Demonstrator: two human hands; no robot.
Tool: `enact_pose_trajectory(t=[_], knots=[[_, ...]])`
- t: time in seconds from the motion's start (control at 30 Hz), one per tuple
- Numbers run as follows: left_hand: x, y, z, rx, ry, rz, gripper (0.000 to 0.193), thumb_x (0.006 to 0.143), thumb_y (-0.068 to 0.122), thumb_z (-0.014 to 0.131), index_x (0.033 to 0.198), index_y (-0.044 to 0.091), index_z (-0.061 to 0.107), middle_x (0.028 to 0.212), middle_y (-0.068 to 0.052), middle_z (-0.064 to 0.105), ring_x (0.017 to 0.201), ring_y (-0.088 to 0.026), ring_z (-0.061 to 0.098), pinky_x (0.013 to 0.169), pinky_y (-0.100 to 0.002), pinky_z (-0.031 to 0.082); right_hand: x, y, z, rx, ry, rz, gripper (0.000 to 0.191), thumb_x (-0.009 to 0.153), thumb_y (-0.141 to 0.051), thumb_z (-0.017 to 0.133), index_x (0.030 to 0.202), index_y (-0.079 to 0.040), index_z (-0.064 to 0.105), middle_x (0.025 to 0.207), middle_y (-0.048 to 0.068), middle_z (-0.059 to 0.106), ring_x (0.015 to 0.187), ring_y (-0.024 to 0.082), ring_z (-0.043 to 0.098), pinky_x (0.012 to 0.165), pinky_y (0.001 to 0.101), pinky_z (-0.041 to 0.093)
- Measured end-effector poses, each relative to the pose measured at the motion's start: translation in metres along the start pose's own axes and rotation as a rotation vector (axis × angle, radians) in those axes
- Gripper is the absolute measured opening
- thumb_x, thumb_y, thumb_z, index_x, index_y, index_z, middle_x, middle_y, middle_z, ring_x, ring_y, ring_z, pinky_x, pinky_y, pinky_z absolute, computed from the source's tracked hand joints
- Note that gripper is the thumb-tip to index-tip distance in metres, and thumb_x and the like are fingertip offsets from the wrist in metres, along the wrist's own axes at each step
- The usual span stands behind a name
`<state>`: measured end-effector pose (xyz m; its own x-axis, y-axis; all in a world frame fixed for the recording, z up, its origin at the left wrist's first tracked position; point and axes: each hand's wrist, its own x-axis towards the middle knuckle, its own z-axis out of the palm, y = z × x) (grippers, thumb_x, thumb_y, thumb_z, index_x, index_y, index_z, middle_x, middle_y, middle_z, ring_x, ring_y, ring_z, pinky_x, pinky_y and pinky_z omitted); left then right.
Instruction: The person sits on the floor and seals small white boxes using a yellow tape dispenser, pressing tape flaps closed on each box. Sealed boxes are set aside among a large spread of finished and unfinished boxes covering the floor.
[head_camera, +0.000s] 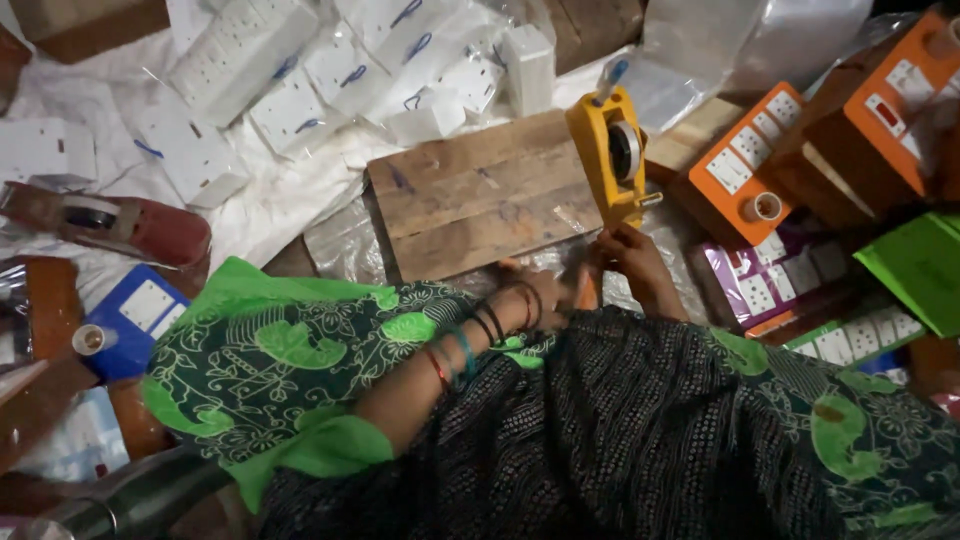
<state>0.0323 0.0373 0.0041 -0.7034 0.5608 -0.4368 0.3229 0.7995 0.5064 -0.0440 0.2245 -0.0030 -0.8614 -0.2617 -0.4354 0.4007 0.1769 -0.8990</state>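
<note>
Reaching forward over a lap covered in dark green patterned cloth (640, 440), with both hands meeting just below a yellow tape dispenser (612, 155). Right hand (640, 265) curled loosely, fingertips touching the lower end of the dispenser; whether anything is pinched between the fingers, cannot tell. Left hand (560, 290) blurred and partly hidden behind the wrist, fingers bent inward close to the right hand; grip unclear too. Left forearm crossing from lower left, ringed with several bangles (480, 335) in dark, blue and red.

Dispenser standing upright on the right edge of a bare wooden board (480, 195), a roll of clear tape seated in its head. Board lying flat on crinkled clear plastic sheeting (340, 240), directly ahead of the hands.

Beyond the board, a heap of white switch-and-socket plates (330, 70) wrapped in clear bags, piled loosely toward the top left. To the right, orange socket boards (750, 160) on wooden boxes, one with a small tape roll (765, 207) resting on it. Nearer the right hand, a purple-backed socket board (770, 280), and beside it a green-backed one (860, 335). A flat bright green panel (920, 265) at the far right edge.

At the left, a red tape dispenser (110, 225) lying on its side, well apart from the hands, and below it a blue socket board (140, 315) with another small tape roll (88, 340) just beside it.
</note>
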Motion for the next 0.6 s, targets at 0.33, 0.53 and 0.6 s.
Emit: enact_pose_trajectory(t=[0.33, 0.53, 0.6], knots=[[-0.16, 0.155, -0.054, -0.89, -0.112, 1.417, 0.048, 0.099, 0.037, 0.064, 0.137, 0.008, 0.061, 0.141, -0.011, 0.063, 0.131, -0.025, 0.061, 0.116, -0.039, 0.048, 0.007, 0.019, -0.011, 0.012, 0.008, 0.002, 0.022, 0.103, -0.022, 0.063, 0.113, -0.004, 0.066, 0.098, 0.009, 0.07, 0.087, 0.021, 0.069, 0.076, 0.0361, 0.058], [-0.17, 0.134, -0.046, -1.023, -0.13, 1.195, 0.036, 0.098, 0.019, 0.068, 0.13, 0.004, 0.06, 0.131, -0.009, 0.064, 0.122, -0.024, 0.063, 0.11, -0.034, 0.049, 0.013, 0.033, -0.02, -0.004, 0.021, -0.002, 0.022, 0.102, -0.022, 0.063, 0.114, -0.004, 0.067, 0.101, 0.008, 0.07, 0.088, 0.019, 0.068, 0.076, 0.0354, 0.058], [-0.176, 0.128, -0.048, -1.035, -0.131, 1.159, 0.033, 0.098, 0.012, 0.069, 0.128, 0.003, 0.06, 0.128, -0.009, 0.065, 0.119, -0.024, 0.064, 0.109, -0.033, 0.049, 0.015, 0.035, -0.02, -0.001, 0.03, 0.01, 0.022, 0.101, -0.022, 0.063, 0.115, -0.005, 0.066, 0.102, 0.006, 0.07, 0.088, 0.019, 0.069, 0.077, 0.0347, 0.059]])
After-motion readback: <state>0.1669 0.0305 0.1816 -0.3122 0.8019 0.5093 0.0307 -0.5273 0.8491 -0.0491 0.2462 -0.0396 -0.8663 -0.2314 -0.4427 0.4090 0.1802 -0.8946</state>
